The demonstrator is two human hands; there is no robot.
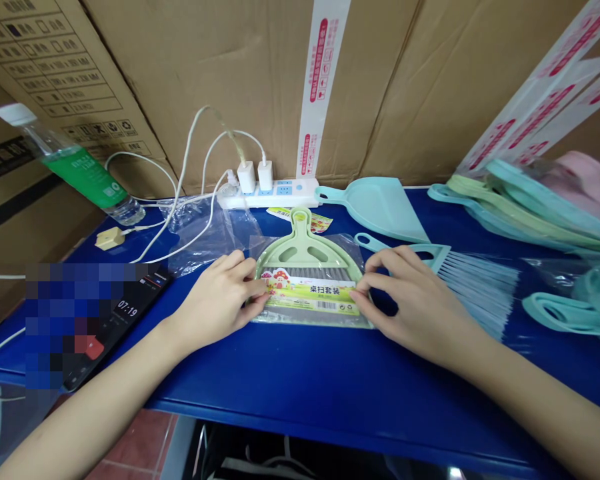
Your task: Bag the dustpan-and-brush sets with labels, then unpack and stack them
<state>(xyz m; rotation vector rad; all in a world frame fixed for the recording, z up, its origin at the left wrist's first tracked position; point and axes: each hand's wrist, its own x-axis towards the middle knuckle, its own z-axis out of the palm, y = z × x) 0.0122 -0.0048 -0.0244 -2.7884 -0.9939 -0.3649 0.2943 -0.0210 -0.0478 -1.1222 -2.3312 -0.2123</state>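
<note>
A green dustpan and brush set point(305, 257) lies in a clear plastic bag on the blue table, handle pointing away from me. A printed label point(313, 293) with mushrooms runs across its front. My left hand point(230, 290) pinches the left end of the label and bag. At the right end, my right hand point(405, 293) pinches the label's edge between thumb and fingertips. Behind my right hand lie a light blue dustpan point(383, 207) and a light blue brush point(480, 280), unwrapped. Another label point(320, 222) lies partly under the green handle.
A power strip point(285, 192) with chargers and white cables stands behind. To the left are a water bottle point(87, 173), a phone point(125, 320) and crumpled plastic point(215, 230). Stacked dustpans point(540, 207) and bagged brushes point(575, 313) are at right. Cardboard boxes point(260, 87) line the back.
</note>
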